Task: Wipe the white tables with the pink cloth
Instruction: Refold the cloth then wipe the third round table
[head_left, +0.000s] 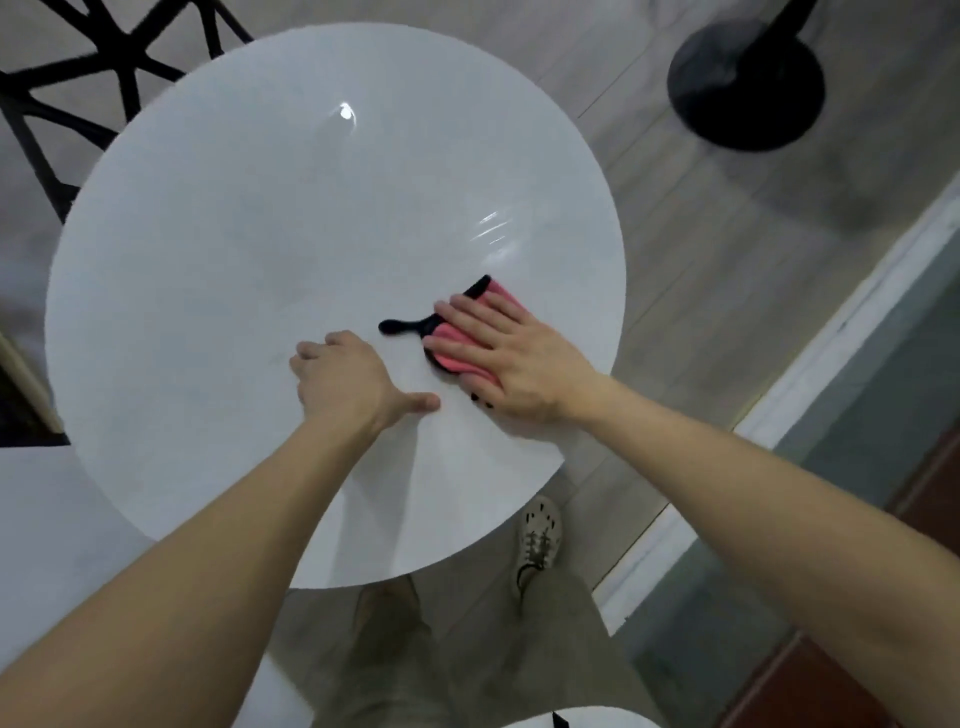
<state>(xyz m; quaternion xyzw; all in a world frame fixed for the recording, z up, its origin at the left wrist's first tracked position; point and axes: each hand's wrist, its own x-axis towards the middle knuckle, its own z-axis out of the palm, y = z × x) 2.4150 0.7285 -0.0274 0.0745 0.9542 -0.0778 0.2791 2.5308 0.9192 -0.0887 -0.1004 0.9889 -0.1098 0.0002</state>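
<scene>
A round white table (218, 249) fills the middle of the view. On its right part lies a pink cloth (451, 349) with black edging and a black loop sticking out to the left. My right hand (511, 358) lies flat on the cloth, fingers straight, pressing it onto the tabletop. Just left of the cloth, my left hand (348, 376) rests on the bare tabletop with its fingers bent under and the thumb out to the right. It holds nothing.
A black lattice chair (78, 78) stands behind the table at the upper left. A black round stand base (745, 83) sits on the grey floor at the upper right. A second white surface (47, 545) shows at the lower left, another white edge (582, 719) at the bottom.
</scene>
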